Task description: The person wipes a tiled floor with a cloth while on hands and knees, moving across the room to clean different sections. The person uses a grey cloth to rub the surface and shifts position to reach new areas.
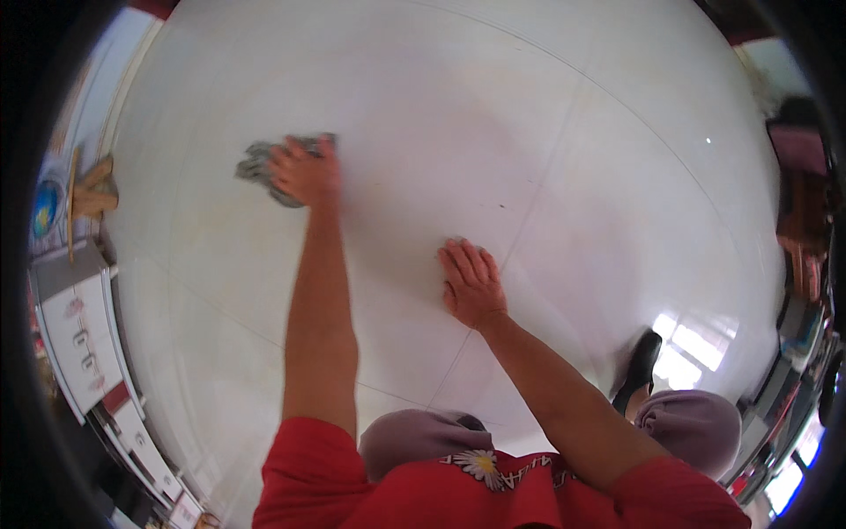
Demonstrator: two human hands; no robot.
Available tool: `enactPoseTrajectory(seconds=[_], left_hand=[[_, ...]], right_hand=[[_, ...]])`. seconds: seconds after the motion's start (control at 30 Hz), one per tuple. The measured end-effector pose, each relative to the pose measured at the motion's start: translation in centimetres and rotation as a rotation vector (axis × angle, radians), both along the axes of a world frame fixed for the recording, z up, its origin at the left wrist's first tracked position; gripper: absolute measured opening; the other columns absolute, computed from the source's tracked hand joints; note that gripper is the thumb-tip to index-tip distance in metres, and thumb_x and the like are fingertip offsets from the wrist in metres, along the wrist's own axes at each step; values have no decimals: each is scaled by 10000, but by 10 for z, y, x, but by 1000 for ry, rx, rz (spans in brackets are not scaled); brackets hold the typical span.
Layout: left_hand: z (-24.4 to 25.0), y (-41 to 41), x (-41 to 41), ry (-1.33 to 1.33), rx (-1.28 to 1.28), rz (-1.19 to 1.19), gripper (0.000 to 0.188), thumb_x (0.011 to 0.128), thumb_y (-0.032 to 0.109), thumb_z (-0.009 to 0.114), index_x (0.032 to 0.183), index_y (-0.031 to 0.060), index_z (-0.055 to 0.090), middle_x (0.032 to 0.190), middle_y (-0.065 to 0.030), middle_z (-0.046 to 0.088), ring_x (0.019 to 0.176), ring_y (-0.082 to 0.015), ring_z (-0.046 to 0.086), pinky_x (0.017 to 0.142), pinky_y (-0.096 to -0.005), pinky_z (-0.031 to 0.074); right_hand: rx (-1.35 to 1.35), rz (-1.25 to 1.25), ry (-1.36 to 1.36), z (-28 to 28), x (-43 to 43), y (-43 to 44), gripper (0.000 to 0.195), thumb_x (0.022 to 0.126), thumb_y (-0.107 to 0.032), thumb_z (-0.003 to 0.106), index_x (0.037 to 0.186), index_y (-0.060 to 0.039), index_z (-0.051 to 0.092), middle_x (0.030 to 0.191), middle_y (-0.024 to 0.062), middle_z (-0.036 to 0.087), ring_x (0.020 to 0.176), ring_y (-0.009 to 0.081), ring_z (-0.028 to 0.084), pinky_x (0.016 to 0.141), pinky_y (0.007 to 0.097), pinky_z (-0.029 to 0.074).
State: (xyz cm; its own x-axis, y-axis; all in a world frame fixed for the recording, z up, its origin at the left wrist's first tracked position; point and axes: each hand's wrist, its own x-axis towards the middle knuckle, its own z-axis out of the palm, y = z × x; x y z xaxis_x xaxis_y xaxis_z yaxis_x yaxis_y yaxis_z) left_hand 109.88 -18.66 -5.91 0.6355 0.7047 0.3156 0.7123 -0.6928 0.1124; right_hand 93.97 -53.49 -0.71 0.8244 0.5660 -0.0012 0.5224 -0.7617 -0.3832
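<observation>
My left hand (307, 173) is pressed down on a crumpled grey cloth (252, 165) on the glossy pale tiled floor (423, 86). The cloth sticks out past the fingers on the left and top, and its middle is hidden under the palm. Slight blur softens this hand. Nearer to me and further right, my right hand (472, 281) lies palm down on the floor, its fingers stretched out and nothing seen in its grasp. Thin greyish edges show at its fingertips; whether they are shadow or something underneath, I cannot tell. A small dark speck (501, 206) lies beyond it.
White cabinets with a printed flower pattern (86, 337) line the left side, below a wooden stand (96, 192). A black shoe (642, 360) is at lower right near my knee (691, 426). Dark furniture (803, 205) and assorted items border the right side.
</observation>
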Motion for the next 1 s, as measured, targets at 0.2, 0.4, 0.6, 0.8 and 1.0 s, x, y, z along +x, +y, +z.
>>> enactPoseTrajectory(seconds=[0.2, 0.4, 0.6, 0.8, 1.0], left_hand=[[44, -348, 16, -32, -600, -982, 666, 764, 352, 768, 1359, 112, 592, 1592, -140, 392, 1500, -361, 306, 1251, -546, 201], [33, -416, -52, 278, -513, -1546, 769, 915, 440, 691, 1586, 212, 393, 1714, -77, 202, 1588, -308, 132, 1281, -497, 119], [22, -120, -75, 138, -105, -654, 819, 926, 598, 605, 1573, 137, 405, 1653, -142, 320, 1528, -359, 265, 1226, -579, 186], [26, -182, -146, 5, -97, -379, 757, 905, 517, 631, 1521, 114, 455, 1605, -202, 375, 1495, -451, 286, 1193, -633, 213], [72, -331, -215, 55, -527, -1293, 823, 756, 408, 821, 1444, 92, 500, 1493, -216, 445, 1404, -442, 393, 1140, -594, 299]], right_hand=[[10, 38, -141, -6, 1, -9, 548, 996, -281, 490, 1513, -102, 456, 1620, 71, 369, 1529, 247, 285, 1269, 484, 191], [212, 279, 125, 6, -5, -26, 489, 980, -209, 561, 1457, -109, 519, 1595, 71, 407, 1496, 253, 349, 1225, 459, 309], [48, 476, 84, 22, -56, -126, 483, 1023, -191, 522, 1501, -132, 478, 1584, 68, 413, 1469, 267, 375, 1226, 419, 312], [143, 25, 163, 26, -47, -176, 500, 1025, -211, 532, 1514, -143, 458, 1580, 89, 418, 1454, 314, 388, 1196, 442, 351], [567, -505, 241, 37, 7, -123, 531, 1040, -323, 520, 1524, -121, 437, 1587, 107, 404, 1430, 369, 399, 1171, 438, 364]])
